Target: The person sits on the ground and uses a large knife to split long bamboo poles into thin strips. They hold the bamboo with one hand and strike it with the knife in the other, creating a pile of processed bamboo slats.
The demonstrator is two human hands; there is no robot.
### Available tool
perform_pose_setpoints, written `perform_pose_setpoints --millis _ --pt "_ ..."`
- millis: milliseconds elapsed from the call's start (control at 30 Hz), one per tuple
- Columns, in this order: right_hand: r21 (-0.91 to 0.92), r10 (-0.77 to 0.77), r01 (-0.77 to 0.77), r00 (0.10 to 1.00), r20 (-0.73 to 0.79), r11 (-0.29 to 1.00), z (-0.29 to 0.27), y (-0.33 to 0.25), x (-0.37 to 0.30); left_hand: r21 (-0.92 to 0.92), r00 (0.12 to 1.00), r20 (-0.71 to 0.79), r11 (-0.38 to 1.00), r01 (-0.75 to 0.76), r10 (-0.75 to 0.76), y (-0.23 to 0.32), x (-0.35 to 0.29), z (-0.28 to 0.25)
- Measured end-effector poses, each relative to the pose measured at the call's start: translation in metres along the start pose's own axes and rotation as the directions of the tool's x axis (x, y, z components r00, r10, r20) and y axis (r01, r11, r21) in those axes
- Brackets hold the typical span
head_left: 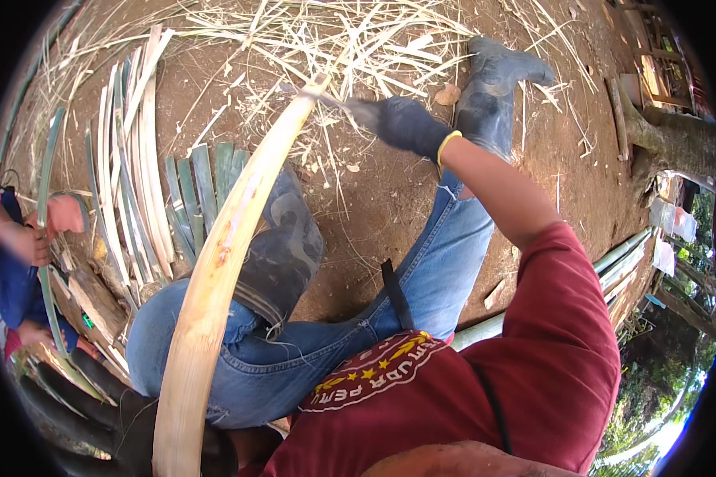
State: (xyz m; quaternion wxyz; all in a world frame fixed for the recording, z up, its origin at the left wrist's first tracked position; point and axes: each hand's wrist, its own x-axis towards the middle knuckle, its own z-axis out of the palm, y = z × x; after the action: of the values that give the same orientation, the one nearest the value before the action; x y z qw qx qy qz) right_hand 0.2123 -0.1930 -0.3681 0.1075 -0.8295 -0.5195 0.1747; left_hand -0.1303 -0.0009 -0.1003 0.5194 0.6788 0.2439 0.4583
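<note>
A long, pale split bamboo slat [215, 294] slants from the lower left edge up to the top middle, passing over my bent leg. My right hand [410, 126], in a dark glove with a yellow cuff, is closed round a knife, blurred by motion. Its thin blade [330, 100] meets the slat's far tip. At the lower left, my left hand [83, 417] wears a black glove, its fingers stretched and spread. The slat's near end lies across that hand; its thumb side is partly hidden beneath.
Several split bamboo strips [139, 159] lie at left, with shorter green pieces [203, 187] beside my boot [282, 246]. Shavings [358, 40] cover the far ground. Another person's hand [28, 242] holds a green strip at far left. A tree trunk [676, 143] stands at right.
</note>
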Motion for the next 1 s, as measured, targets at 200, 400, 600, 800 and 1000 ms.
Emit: perform_pose_setpoints --millis 200,400,600,800,1000 --pt "0.175 0.171 -0.199 0.972 0.162 0.964 -0.013 -0.003 0.01 -0.001 1.0 0.013 1.0 0.022 -0.022 -0.003 -0.007 -0.006" --pt "-0.274 -0.172 0.126 0.973 -0.151 0.954 0.052 0.088 -0.001 -0.136 0.985 0.175 0.991 0.022 0.002 -0.014 0.003 -0.01" --pt "0.804 0.391 -0.523 0.829 0.401 0.284 -0.019 -0.021 0.008 -0.294 0.836 0.545 0.949 0.114 0.069 0.013 0.031 -0.028" --pt "0.97 0.481 -0.025 0.865 0.143 -0.243 0.001 -0.047 -0.051 -0.43 0.82 0.568 0.876 0.22 0.073 0.01 0.122 -0.019" --pt "0.874 0.531 0.043 0.808 0.254 -0.484 0.032 -0.053 -0.077 -0.326 0.996 -0.026 0.942 0.075 -0.088 0.015 0.231 0.108"
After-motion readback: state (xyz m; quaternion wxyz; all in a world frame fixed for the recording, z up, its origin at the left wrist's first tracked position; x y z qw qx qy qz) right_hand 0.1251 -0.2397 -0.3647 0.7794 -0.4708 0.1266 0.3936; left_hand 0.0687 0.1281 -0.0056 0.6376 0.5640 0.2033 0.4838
